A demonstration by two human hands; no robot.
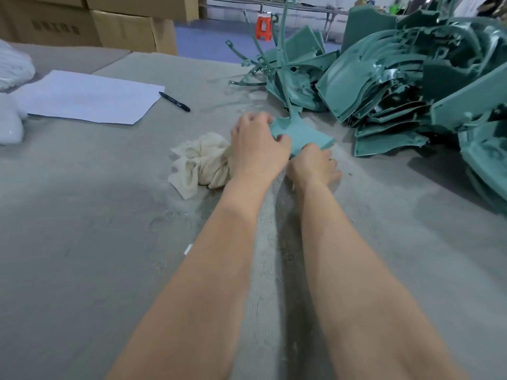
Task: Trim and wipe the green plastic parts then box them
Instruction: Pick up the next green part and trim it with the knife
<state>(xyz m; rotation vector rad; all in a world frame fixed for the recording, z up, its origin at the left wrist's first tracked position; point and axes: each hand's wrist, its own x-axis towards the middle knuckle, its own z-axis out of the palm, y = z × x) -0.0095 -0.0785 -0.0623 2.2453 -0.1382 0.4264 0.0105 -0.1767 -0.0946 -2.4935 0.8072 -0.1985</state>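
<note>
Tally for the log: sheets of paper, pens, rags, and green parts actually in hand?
Paper sheet: 1
Black pen: 1
Cloth rag: 1
Green part, gripped by left hand, touched by right hand: 1
Total: 4

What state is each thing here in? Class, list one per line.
Green part: held on the table, sprue attached.
Left hand: grips the part's left edge.
Right hand: at its near edge; grip unclear.
Rag: crumpled, beside left hand.
Pen: lying beside the paper.
Pile of parts: heaped, unboxed.
</note>
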